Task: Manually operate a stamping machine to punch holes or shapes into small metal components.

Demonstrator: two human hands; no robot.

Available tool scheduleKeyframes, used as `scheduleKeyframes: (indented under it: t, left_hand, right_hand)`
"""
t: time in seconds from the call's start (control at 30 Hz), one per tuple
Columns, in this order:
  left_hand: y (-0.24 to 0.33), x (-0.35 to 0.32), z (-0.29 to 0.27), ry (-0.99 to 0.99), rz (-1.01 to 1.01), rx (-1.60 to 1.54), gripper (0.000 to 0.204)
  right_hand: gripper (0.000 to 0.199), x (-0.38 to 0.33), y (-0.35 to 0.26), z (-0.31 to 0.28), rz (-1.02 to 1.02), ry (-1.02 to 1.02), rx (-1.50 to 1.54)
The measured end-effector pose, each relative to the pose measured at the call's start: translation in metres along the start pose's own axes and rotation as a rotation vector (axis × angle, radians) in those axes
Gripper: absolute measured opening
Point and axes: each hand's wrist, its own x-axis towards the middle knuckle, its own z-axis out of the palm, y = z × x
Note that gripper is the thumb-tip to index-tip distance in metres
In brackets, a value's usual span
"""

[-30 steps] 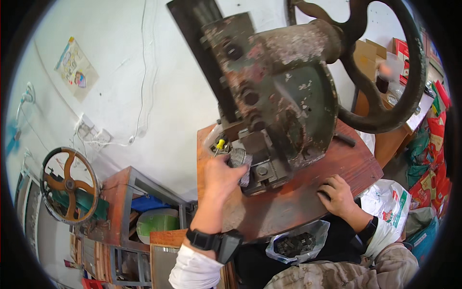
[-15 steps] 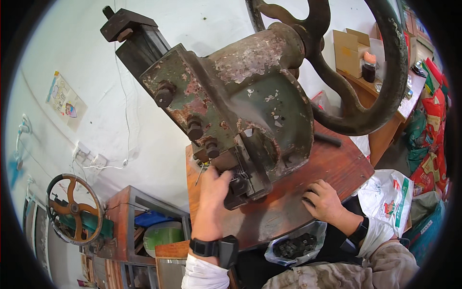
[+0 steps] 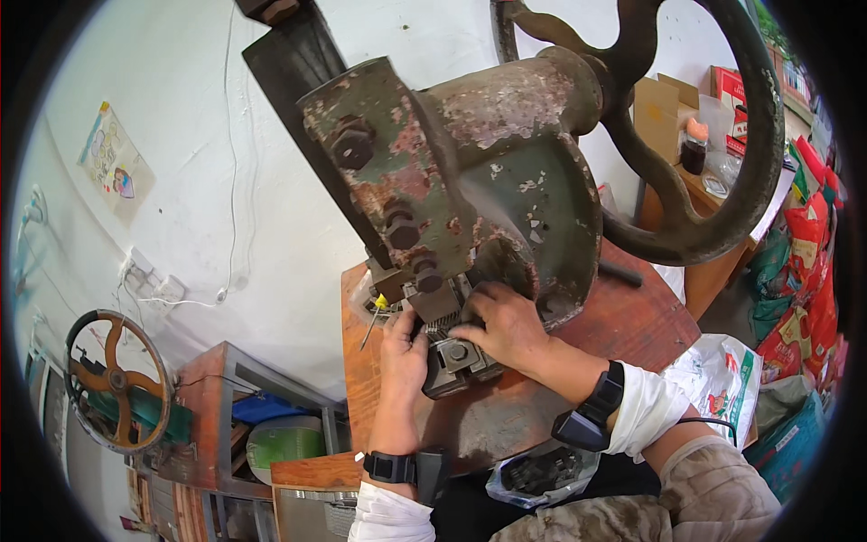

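Note:
A worn green hand press [image 3: 433,181] leans across the middle of the view, its paint flaking. Under its ram sits a dark metal fixture [image 3: 461,357] with a bolt on top and a row of thin metal teeth [image 3: 441,323]. My left hand [image 3: 403,354] is at the left side of these teeth, thumb and fingertips drawn together; whatever they pinch is too small to make out. From the right, my right hand [image 3: 508,327] reaches in with bent fingers and thumb against the fixture, its fingertips partly hidden. A yellow-handled screwdriver [image 3: 380,303] lies just left of the press.
The press stands on a reddish wooden board [image 3: 578,339]. Its big handwheel [image 3: 768,135] curves over the right side. Below the board, a clear plastic bag [image 3: 542,474] holds dark metal parts. A white bag [image 3: 713,379] lies at right. A second handwheel [image 3: 116,379] stands at far left.
My right hand has left the board's right side and now touches the fixture. My left hand stays by the teeth. The view has shifted, so the press appears further right.

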Motion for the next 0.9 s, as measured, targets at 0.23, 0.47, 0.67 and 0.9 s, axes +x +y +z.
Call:
scheduleKeyframes:
  t: [0.23, 0.47, 0.67, 0.9]
  left_hand:
    - [0.018, -0.007, 0.009, 0.092, 0.073, 0.227, 0.043]
    - [0.011, -0.005, 0.005, 0.036, 0.194, 0.359, 0.042]
    - [0.013, -0.006, 0.009, 0.109, 0.123, 0.331, 0.038]
    - [0.014, -0.012, -0.006, -0.014, 0.007, 0.446, 0.039]
  right_hand:
    - [0.071, 0.007, -0.010, 0.010, 0.149, 0.036, -0.014]
    - [0.066, 0.008, -0.004, 0.004, 0.258, -0.089, 0.159]
    - [0.074, 0.009, -0.009, -0.005, 0.121, -0.023, 0.039]
    - [0.034, 0.023, -0.056, -0.134, -0.481, 0.046, -0.161]
